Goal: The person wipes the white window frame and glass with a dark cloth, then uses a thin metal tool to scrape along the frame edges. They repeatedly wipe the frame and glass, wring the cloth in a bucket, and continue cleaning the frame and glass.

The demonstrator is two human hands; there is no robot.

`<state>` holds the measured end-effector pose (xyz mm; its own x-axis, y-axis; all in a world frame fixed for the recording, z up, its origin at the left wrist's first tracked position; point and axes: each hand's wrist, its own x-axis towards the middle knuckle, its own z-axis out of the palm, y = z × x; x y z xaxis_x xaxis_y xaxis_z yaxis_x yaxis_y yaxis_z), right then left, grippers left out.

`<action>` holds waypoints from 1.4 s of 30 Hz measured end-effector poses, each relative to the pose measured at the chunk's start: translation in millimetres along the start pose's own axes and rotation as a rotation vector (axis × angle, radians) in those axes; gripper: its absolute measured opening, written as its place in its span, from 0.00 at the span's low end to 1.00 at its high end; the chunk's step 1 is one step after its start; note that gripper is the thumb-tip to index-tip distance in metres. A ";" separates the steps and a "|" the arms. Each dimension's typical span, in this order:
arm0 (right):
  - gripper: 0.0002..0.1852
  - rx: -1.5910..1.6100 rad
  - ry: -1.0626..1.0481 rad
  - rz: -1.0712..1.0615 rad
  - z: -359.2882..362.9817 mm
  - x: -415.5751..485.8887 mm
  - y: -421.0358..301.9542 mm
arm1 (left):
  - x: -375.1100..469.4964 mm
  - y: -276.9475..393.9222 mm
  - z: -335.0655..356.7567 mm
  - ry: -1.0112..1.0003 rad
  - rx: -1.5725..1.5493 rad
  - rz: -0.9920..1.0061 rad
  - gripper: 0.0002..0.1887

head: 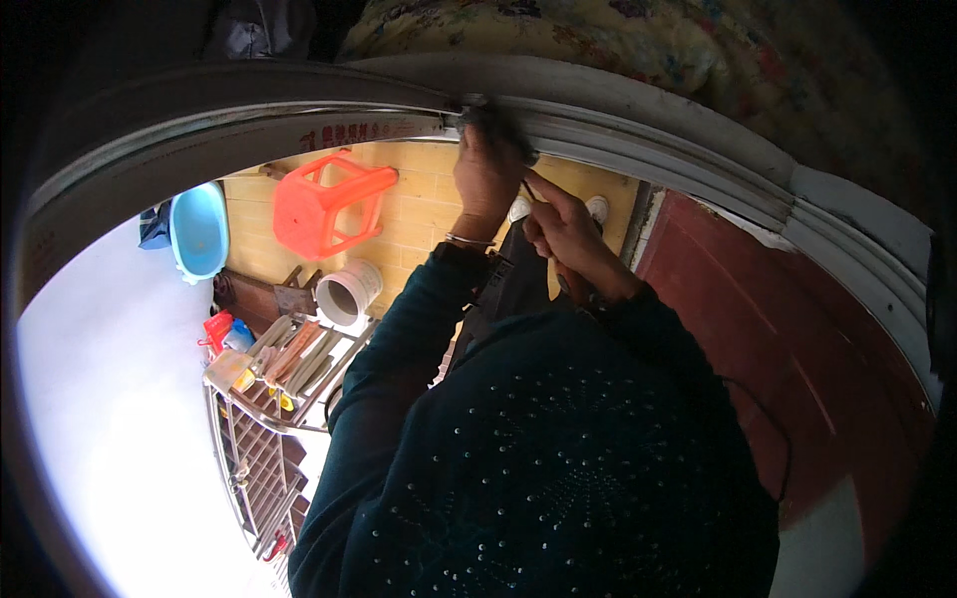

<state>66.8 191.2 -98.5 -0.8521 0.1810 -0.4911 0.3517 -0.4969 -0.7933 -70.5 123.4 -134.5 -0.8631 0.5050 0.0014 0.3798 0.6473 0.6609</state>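
Note:
My left hand (pixel 478 172) is up at the grooved metal rail of a sliding door or window frame (pixel 635 134). Its fingers close on a dark, blurred bundle (pixel 497 131), perhaps a rag; its exact kind cannot be told. Just below and to the right is my right hand (pixel 572 232), closed around a slim tool with a dark, thin shaft (pixel 528 188) pointing up towards the bundle. Part of a brownish handle (pixel 562 280) shows under the palm. The tool's tip is hard to make out. A panel (pixel 359 134) bearing red writing meets the rail left of my left hand.
Below lie an orange plastic stool (pixel 321 202), a light blue basin (pixel 200 232) and a white bucket (pixel 349 291) on yellow floor tiles. A metal rack (pixel 262 426) holding several items stands at lower left. A dark red surface (pixel 762 314) lies right; patterned fabric (pixel 635 45) is above the rail.

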 end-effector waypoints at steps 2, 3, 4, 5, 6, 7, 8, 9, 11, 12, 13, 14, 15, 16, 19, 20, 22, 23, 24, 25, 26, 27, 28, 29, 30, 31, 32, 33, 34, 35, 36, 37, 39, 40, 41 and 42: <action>0.26 0.071 0.008 -0.006 -17.5 -12.9 10.3 | -9.5 11.9 12.9 -0.060 0.050 -0.024 0.22; 0.26 0.077 0.010 -0.020 -27.5 -21.9 13.9 | -17.5 19.8 20.7 -0.066 0.114 0.095 0.25; 0.26 0.075 0.024 -0.016 -38.7 -33.6 15.2 | -24.1 30.3 31.4 -0.106 0.055 0.044 0.25; 0.26 0.070 0.040 -0.015 -49.4 -45.8 15.3 | -30.2 42.1 43.3 -0.121 0.026 0.028 0.25; 0.26 0.065 0.082 -0.015 -60.3 -59.6 13.8 | -37.6 54.8 54.4 -0.160 -0.012 0.057 0.26; 0.27 0.061 0.125 -0.015 -69.9 -75.4 12.7 | -47.3 67.7 64.2 -0.235 -0.019 0.055 0.27; 0.27 0.048 0.181 0.031 -76.7 -90.3 12.7 | -54.9 81.7 74.6 -0.297 -0.038 0.063 0.28; 0.27 0.039 0.250 0.072 -83.8 -106.2 13.6 | -62.8 95.8 84.8 -0.391 -0.038 0.034 0.29; 0.28 0.009 0.395 0.159 -98.6 -133.7 18.2 | -78.2 122.8 101.7 -0.417 -0.068 0.136 0.30; 0.28 0.055 0.460 0.159 -102.0 -140.1 24.2 | -81.5 133.9 109.3 -0.467 -0.088 0.153 0.29; 0.27 0.109 0.502 0.077 -103.4 -144.2 31.3 | -84.8 143.7 115.2 -0.508 -0.114 0.179 0.29; 0.27 0.135 0.528 0.070 -106.4 -147.0 37.1 | -86.9 149.1 118.5 -0.552 -0.161 0.217 0.29; 0.27 0.160 0.555 0.062 -107.7 -148.9 42.1 | -88.0 152.6 120.8 -0.552 -0.152 0.201 0.27; 0.27 0.156 0.564 0.133 -108.5 -149.3 45.3 | -87.8 153.7 121.8 -0.554 -0.162 0.195 0.26; 0.28 0.079 0.616 0.383 -95.4 -141.7 46.3 | -80.9 137.2 111.4 -0.650 -0.147 0.116 0.24; 0.28 0.060 0.629 0.417 -85.1 -135.8 43.8 | -76.5 128.0 104.6 -0.704 -0.131 0.087 0.24; 0.29 0.078 0.532 0.076 -58.2 -119.5 36.3 | -63.2 101.8 84.2 -0.601 -0.222 0.140 0.24; 0.29 0.042 0.534 0.125 -41.4 -108.2 33.4 | -58.1 85.5 68.2 -0.502 -0.263 0.187 0.22; 0.31 0.030 0.493 0.090 -27.3 -95.5 31.2 | -49.6 71.1 54.8 -0.473 -0.354 0.152 0.22; 0.30 -0.070 0.445 -0.024 -12.5 -80.1 31.3 | -39.7 55.9 41.0 -0.546 -0.351 0.017 0.23; 0.29 -0.192 0.420 -0.076 1.7 -65.5 32.2 | -33.0 40.8 25.6 -0.460 -0.350 0.088 0.23; 0.29 -0.190 0.391 -0.173 14.4 -52.3 33.6 | -29.5 27.8 11.3 -0.409 -0.290 0.054 0.22; 0.28 -0.160 0.376 -0.255 22.5 -42.6 33.6 | -21.1 18.6 3.2 -0.349 -0.270 0.118 0.22; 0.28 -0.129 0.351 -0.231 26.5 -38.1 33.4 | -15.6 11.5 -3.8 -0.344 -0.264 0.116 0.22; 0.28 -0.096 0.325 -0.207 28.3 -35.2 32.9 | -11.1 8.3 -5.3 -0.385 -0.231 0.113 0.22; 0.28 -0.062 0.299 -0.182 27.4 -35.4 32.0 | -9.5 7.6 -4.9 -0.376 -0.204 0.142 0.22; 0.27 -0.088 0.322 -0.162 23.7 -37.7 30.5 | -7.7 8.5 -2.3 -0.366 -0.177 0.172 0.23; 0.27 -0.093 0.312 -0.136 18.1 -42.5 28.7 | -8.6 12.2 3.7 -0.337 -0.158 0.214 0.23; 0.26 -0.098 0.318 -0.121 12.1 -47.6 26.6 | -9.8 16.8 10.2 -0.331 -0.119 0.232 0.23; 0.26 -0.092 0.311 -0.174 5.5 -52.3 24.3 | -11.6 23.0 18.2 -0.340 -0.107 0.259 0.22; 0.26 -0.078 0.342 -0.106 -2.0 -58.7 22.8 | -15.6 29.3 25.0 -0.370 -0.069 0.254 0.21; 0.26 -0.054 0.355 -0.104 -9.6 -66.6 21.6 | -20.5 36.1 30.9 -0.391 -0.011 0.240 0.20; 0.26 -0.043 0.397 -0.105 -29.1 -83.6 18.9 | -33.7 58.1 52.7 -0.435 -0.045 0.286 0.20; 0.26 -0.054 0.432 -0.104 -39.5 -95.0 17.8 | -36.2 70.9 66.2 -0.490 0.093 0.424 0.21; 0.26 -0.065 0.484 -0.019 -50.8 -106.6 16.3 | -41.5 86.1 79.2 -0.561 0.193 0.490 0.23; 0.27 -0.014 0.503 -0.035 -62.0 -121.0 14.4 | -46.7 102.2 91.3 -0.578 0.141 0.482 0.25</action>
<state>199.0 214.8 -72.8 -0.5722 0.5860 -0.5737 0.3344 -0.4721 -0.8157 39.0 218.2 -135.6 -0.2948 0.9432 -0.1533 0.7425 0.3270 0.5846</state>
